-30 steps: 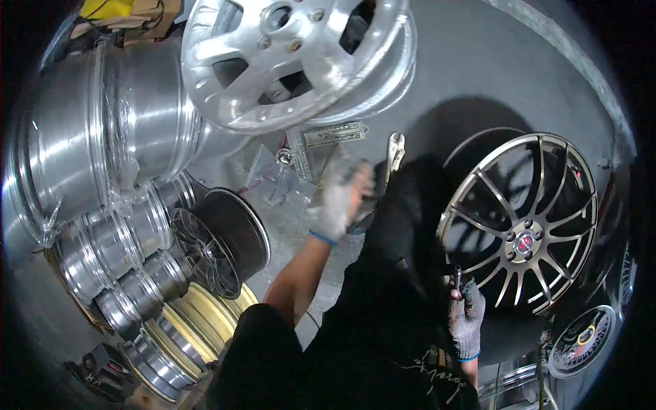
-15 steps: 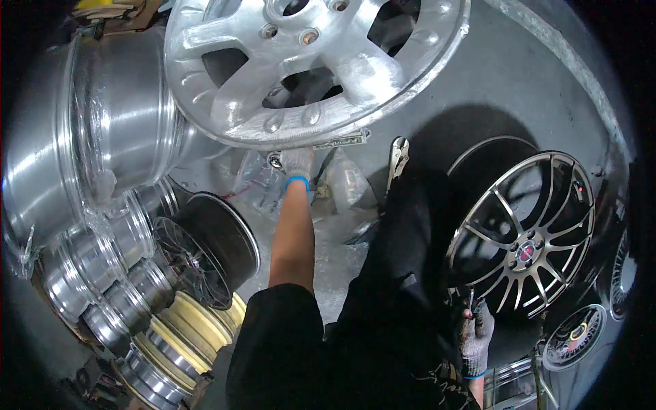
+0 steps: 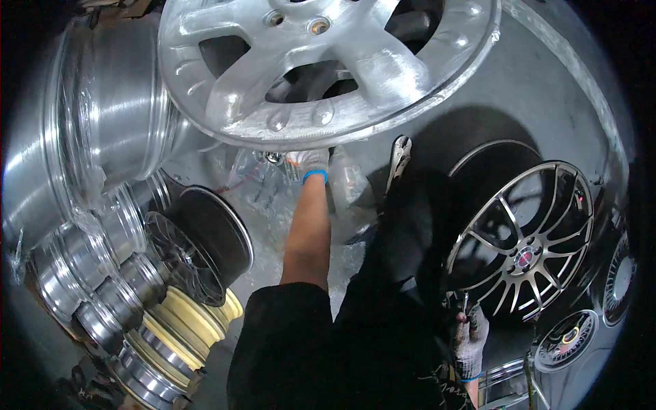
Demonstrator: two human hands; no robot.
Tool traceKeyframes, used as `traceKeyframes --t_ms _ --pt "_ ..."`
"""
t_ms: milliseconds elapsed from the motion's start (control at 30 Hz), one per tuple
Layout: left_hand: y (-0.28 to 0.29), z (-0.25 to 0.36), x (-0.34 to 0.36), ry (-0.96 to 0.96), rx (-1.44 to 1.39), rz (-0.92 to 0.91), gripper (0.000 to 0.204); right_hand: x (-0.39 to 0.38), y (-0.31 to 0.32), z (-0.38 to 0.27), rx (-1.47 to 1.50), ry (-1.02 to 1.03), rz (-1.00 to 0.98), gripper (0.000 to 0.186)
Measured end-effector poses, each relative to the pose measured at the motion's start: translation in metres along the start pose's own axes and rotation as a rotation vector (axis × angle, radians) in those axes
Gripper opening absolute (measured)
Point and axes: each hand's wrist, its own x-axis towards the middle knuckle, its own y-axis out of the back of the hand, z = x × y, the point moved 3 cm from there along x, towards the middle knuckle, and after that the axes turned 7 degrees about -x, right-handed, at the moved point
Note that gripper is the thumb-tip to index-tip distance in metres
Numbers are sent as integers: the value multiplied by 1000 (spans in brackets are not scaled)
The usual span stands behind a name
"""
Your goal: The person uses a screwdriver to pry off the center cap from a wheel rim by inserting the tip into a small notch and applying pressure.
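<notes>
A large silver alloy wheel (image 3: 318, 116) fills the top of the view. My left hand (image 3: 314, 162), in a pale glove with a blue cuff, reaches under its lower edge, and the wheel hides the fingers. Beside that hand is a small round shiny metal piece (image 3: 273, 157). At the lower right my right hand (image 3: 471, 338), in a soiled grey glove, is closed around a slim metal tool (image 3: 465, 301). That hand is next to the lower edge of a dark multi-spoke wheel (image 3: 525, 257) with a red centre cap.
Locking pliers (image 3: 399, 158) and clear plastic bags (image 3: 350, 181) lie on the floor between the wheels. Bare silver rims (image 3: 126, 102), a black wheel (image 3: 217, 236) and yellow rims (image 3: 184, 324) are stacked on the left. Smaller spoked wheel covers (image 3: 566, 340) are at the lower right.
My left hand has shifted right in view, still partly under the silver wheel, which appears larger now. My right hand stays closed on the slim tool beside the dark wheel.
</notes>
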Motion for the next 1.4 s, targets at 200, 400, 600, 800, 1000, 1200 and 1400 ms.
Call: traceKeyframes --t_ms 200,400,600,800,1000,1200,1400 --pt "32 8 -9 284 -382 -95 66 1 0 -2 -173 100 75 17" --pt "60 2 -34 155 -635 495 54 -3 8 5 -204 -13 45 19" --pt "106 2 -109 89 -1726 81 19 9 4 -11 -80 61 70 17" --pt "239 105 -223 -351 -1724 -702 16 14 4 -24 -3 127 5 3" --pt "324 156 -272 -1273 -1167 -576 23 1 28 -24 -16 314 14 7" --pt "332 171 -281 -1333 -1031 -786 29 -13 37 -18 26 352 118 12" --pt "333 177 -292 -1250 -1068 -854 33 -23 48 -7 20 405 150 8"
